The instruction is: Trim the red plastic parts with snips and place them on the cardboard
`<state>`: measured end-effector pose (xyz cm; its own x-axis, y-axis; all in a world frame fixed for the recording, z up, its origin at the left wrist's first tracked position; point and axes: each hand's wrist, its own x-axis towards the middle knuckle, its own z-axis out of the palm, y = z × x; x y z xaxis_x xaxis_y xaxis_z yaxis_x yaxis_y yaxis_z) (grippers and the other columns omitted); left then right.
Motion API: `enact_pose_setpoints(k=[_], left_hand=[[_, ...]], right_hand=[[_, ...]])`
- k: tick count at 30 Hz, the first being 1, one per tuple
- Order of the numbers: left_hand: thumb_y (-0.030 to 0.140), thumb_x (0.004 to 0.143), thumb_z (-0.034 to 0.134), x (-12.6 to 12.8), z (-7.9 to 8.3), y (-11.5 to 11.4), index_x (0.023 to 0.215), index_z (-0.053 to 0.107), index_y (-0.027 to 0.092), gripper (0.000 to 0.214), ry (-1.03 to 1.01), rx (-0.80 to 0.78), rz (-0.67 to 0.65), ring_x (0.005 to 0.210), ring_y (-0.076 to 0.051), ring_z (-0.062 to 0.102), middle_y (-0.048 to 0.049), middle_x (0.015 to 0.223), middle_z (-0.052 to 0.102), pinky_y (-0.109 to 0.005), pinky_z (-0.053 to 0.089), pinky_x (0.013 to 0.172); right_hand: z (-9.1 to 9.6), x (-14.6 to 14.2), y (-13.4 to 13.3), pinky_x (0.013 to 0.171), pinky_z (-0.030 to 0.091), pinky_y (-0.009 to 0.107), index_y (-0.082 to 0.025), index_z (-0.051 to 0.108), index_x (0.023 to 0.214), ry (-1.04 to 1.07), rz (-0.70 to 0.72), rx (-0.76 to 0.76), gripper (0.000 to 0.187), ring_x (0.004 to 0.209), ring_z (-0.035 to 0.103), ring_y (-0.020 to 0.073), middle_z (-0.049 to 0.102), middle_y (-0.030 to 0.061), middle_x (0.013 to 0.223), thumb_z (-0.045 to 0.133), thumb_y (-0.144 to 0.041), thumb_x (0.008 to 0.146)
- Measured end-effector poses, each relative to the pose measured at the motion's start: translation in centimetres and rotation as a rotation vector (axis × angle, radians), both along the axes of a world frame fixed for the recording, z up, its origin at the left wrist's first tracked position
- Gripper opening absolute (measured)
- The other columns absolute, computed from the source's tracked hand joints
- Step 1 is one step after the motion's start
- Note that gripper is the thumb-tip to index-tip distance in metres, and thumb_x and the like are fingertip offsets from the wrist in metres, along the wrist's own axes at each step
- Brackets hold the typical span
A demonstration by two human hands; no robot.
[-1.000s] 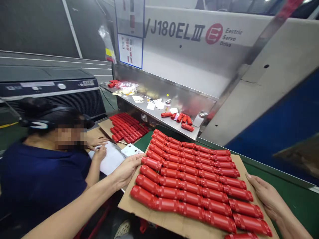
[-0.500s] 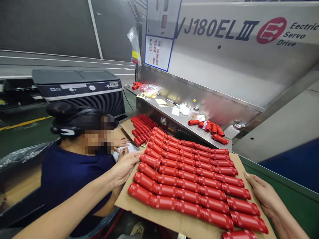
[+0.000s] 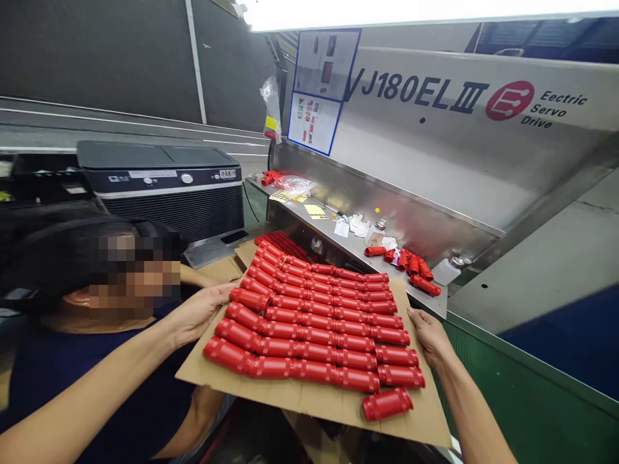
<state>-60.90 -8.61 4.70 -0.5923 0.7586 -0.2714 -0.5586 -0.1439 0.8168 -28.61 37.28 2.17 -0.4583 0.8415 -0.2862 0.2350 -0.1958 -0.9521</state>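
Note:
A brown cardboard sheet (image 3: 300,401) is held up between my two hands, tilted a little. Several rows of red ribbed plastic tubes (image 3: 316,352) lie on it, packed end to end. One red tube (image 3: 387,404) sits apart at the near right corner. My left hand (image 3: 202,314) grips the sheet's left edge, its fingers partly hidden under the board. On the right edge, my right hand (image 3: 429,332) is closed with the thumb on top. Further red tubes (image 3: 285,243) lie low behind the sheet, partly covered by it.
A co-worker in a dark blue top (image 3: 72,361) sits close on the left, near my left forearm. Beyond the sheet, a metal shelf (image 3: 309,235) bears red tubes, gloves, yellow label sheets and a bottle (image 3: 447,270). An air cooler (image 3: 164,187) stands behind the co-worker.
The cardboard sheet, with its tubes and both my hands, has shifted left in view. More of its near right corner shows. The co-worker appears further left, head lower.

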Motion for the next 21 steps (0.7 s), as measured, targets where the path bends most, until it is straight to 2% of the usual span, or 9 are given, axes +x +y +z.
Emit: enact_pose_setpoints(k=[4,8,12,21], left_hand=[[-0.002,0.078,0.082,-1.8,-0.8,-1.7,0.141,0.072,0.014,0.066,0.001,-0.026,0.021,0.116,-0.041,0.082,-0.0155,0.126,0.085,-0.049,0.068,0.102],[-0.002,0.08,0.08,-3.9,-1.7,-3.2,0.145,0.066,0.01,0.067,-0.008,-0.054,0.024,0.113,-0.039,0.082,-0.0151,0.123,0.086,-0.048,0.067,0.102],[-0.004,0.079,0.08,-6.4,-2.4,-3.7,0.15,0.061,0.011,0.075,-0.02,-0.08,0.014,0.112,-0.037,0.083,-0.0152,0.123,0.086,-0.048,0.067,0.101],[-0.001,0.08,0.082,-12.6,-3.0,-3.8,0.154,0.058,0.01,0.079,-0.014,-0.097,0.033,0.107,-0.037,0.084,-0.0172,0.119,0.086,-0.053,0.068,0.1]], right_hand=[[-0.9,-3.1,-0.3,0.061,0.057,0.026,-0.015,0.072,0.105,0.02,0.048,0.024,0.032,0.063,0.066,0.012,0.073,-0.0008,0.083,0.07,-0.047,0.106],[-2.2,-5.6,-0.8,0.062,0.057,0.026,-0.015,0.071,0.106,0.041,0.071,0.032,0.03,0.065,0.066,0.0118,0.072,-0.001,0.087,0.069,-0.044,0.108],[-3.1,-7.9,-1.3,0.065,0.059,0.027,-0.015,0.071,0.106,0.069,0.065,0.035,0.03,0.067,0.067,0.0123,0.073,-0.0005,0.089,0.069,-0.044,0.108],[-2.2,-13.9,-1.5,0.07,0.062,0.031,-0.015,0.072,0.104,0.15,0.064,0.05,0.032,0.071,0.07,0.0141,0.074,0.0,0.089,0.069,-0.047,0.107]])
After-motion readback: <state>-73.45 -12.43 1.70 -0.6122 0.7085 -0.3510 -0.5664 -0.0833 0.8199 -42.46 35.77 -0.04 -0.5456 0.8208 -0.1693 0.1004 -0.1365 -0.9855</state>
